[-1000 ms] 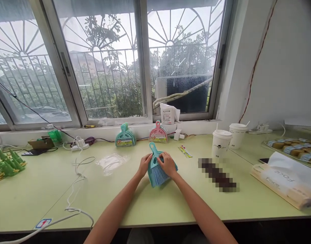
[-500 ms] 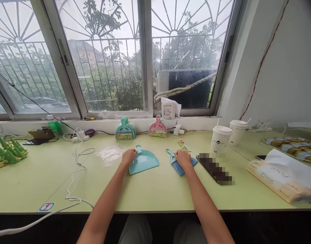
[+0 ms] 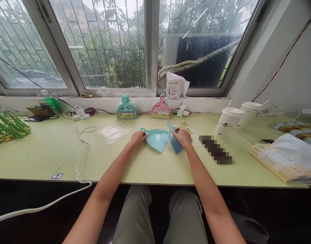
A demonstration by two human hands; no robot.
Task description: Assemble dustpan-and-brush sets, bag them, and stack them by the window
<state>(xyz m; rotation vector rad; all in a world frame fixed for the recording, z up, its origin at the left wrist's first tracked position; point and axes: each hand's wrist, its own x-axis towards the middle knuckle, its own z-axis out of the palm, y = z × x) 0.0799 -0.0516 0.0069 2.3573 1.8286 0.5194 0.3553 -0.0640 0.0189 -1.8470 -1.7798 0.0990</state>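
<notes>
My left hand grips a light blue dustpan near its handle at the left. The pan's wide edge is turned toward the right, close to the brush. In my right hand is a small hand brush with a light blue body and darker blue bristles. Its handle points away toward the window, and the bristles point toward me. Dustpan and brush meet or overlap at the pan's right edge; whether they touch I cannot tell. A printed label strip lies just behind my right hand.
Packaged green dustpan sets and pink ones stand along the wall. Clear plastic wrap lies left of my hands. Rightward are a blurred dark object, white cups and a tissue pack. A white cable crosses the left side.
The dustpan has turned so its wide edge faces right, and it has come nearer the brush. My right hand has shifted on the brush. The view has tipped downward.
</notes>
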